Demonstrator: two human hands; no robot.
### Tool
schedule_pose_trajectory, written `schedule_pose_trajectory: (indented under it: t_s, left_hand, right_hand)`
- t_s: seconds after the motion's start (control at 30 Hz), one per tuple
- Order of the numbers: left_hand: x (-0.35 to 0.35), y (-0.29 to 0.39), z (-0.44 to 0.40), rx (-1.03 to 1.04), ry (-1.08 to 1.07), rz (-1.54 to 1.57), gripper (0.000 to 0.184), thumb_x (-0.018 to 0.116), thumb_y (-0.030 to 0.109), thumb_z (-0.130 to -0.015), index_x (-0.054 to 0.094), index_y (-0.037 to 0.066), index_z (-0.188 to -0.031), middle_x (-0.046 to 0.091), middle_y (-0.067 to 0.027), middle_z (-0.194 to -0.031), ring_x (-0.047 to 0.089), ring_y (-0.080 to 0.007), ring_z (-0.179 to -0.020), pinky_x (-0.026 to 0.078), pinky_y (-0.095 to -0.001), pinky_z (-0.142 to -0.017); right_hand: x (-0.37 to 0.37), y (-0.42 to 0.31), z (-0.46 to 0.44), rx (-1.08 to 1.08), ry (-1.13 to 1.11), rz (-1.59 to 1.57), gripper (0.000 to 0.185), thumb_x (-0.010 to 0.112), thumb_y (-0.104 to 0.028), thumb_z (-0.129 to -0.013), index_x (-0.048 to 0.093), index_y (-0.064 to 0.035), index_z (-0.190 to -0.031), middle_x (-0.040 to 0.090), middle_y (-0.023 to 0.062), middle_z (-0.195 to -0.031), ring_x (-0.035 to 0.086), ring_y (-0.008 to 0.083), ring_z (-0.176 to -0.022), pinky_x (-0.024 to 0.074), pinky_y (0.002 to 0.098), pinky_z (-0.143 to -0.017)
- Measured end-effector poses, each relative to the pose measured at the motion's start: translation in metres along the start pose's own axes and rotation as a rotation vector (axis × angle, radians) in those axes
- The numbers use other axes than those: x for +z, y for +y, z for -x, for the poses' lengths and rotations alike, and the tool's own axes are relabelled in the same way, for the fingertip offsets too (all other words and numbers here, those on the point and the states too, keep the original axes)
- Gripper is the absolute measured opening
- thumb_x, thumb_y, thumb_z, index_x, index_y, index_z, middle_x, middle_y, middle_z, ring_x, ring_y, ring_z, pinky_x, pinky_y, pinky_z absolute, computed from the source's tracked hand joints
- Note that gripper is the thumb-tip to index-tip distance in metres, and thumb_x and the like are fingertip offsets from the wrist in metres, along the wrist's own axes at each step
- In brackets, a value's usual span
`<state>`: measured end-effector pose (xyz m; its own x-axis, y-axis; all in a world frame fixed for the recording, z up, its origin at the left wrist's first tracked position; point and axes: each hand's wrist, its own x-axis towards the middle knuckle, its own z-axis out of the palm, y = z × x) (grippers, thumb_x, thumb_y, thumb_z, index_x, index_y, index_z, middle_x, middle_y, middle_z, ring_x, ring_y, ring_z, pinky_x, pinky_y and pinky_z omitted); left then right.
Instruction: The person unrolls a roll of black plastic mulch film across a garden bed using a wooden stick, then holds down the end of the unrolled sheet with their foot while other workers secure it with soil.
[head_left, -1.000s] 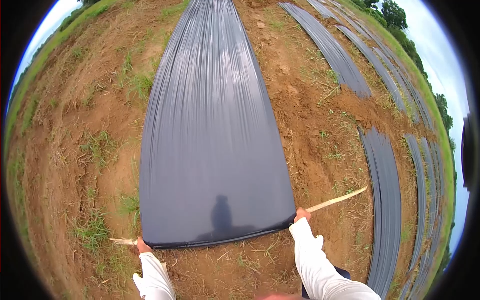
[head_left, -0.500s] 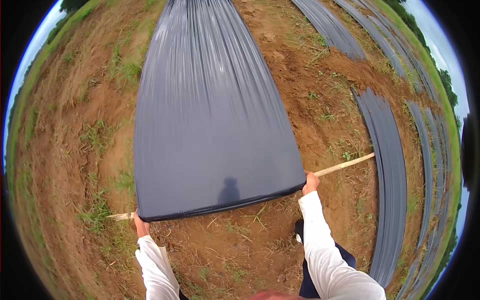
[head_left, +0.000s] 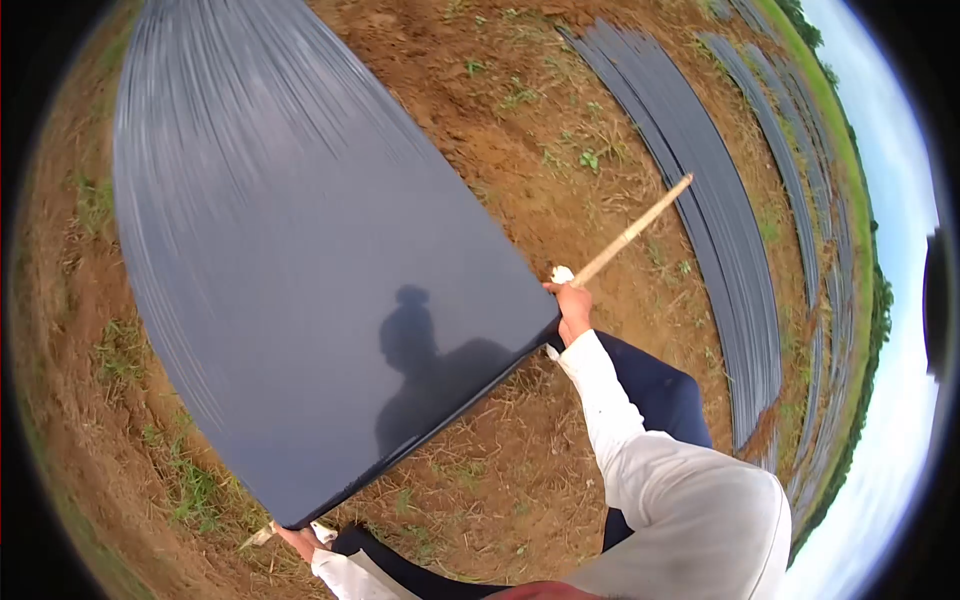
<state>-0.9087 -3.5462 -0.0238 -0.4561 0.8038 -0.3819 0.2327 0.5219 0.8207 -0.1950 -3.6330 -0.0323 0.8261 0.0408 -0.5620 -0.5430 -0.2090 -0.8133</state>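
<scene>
A wide sheet of dark plastic mulch film [head_left: 300, 230] stretches away from me, taut and wrinkled toward its far end. Its near edge ends at a thin roll carried on a light wooden pole [head_left: 632, 236]. My right hand [head_left: 573, 308] is closed round the pole at the roll's right end, beside a small white piece [head_left: 562, 274]. At the roll's lower left end, my left hand [head_left: 302, 541] is also closed on the pole, whose short tip pokes out past it. The shadow of a head and shoulders falls on the film.
Brown soil with dry straw [head_left: 480, 470] and grass tufts [head_left: 195, 490] surrounds the sheet. To the right lies another film-covered strip [head_left: 715, 210], with more strips beyond it. The pole's right end overlaps the nearest strip in view. My dark-clad leg [head_left: 655, 385] is under my right arm.
The view has turned, and the roll now slants more steeply, its right end higher and left end lower. The shadow on the film looks larger. Both hands keep their hold.
</scene>
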Motion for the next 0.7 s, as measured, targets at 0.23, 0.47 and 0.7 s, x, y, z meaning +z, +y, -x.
schedule_pose_trajectory:
  t_s: [0.23, 0.47, 0.7]
  left_hand:
    - [-0.036, -0.011, 0.001, -0.149, -0.007, 0.218, 0.042, 0.048, 0.022, -0.09, 0.038, 0.001, -0.125, 0.043, -0.0141, -0.122, 0.047, -0.0234, -0.107, 0.044, -0.0364, -0.091]
    - [-0.078, -0.136, -0.067, -0.542, 0.053, 0.526, 0.05, 0.048, 0.036, -0.087, 0.044, -0.001, -0.121, 0.055, -0.0144, -0.113, 0.055, -0.0256, -0.1, 0.047, -0.0361, -0.086]
    - [-0.024, -0.155, -0.086, -0.497, 0.157, 0.429, 0.042, 0.045, 0.035, -0.088, 0.051, 0.003, -0.113, 0.056, -0.0104, -0.112, 0.055, -0.0252, -0.098, 0.046, -0.0379, -0.084]
  right_hand:
    - [-0.008, 0.013, 0.034, 0.093, 0.059, -0.002, 0.008, 0.057, 0.01, -0.071, 0.05, 0.0068, -0.074, 0.06, 0.0167, -0.07, 0.06, 0.0206, -0.058, 0.0475, 0.031, -0.048]
    - [-0.017, 0.123, 0.024, 0.111, 0.107, 0.187, 0.007, 0.057, 0.011, -0.068, 0.052, 0.0071, -0.071, 0.061, 0.0153, -0.07, 0.06, 0.0204, -0.058, 0.0472, 0.0308, -0.05]
    - [-0.001, 0.146, -0.014, 0.043, 0.27, 0.349, 0.004, 0.057, 0.01, -0.066, 0.057, 0.0123, -0.068, 0.061, 0.0171, -0.067, 0.059, 0.0233, -0.054, 0.0455, 0.035, -0.05]
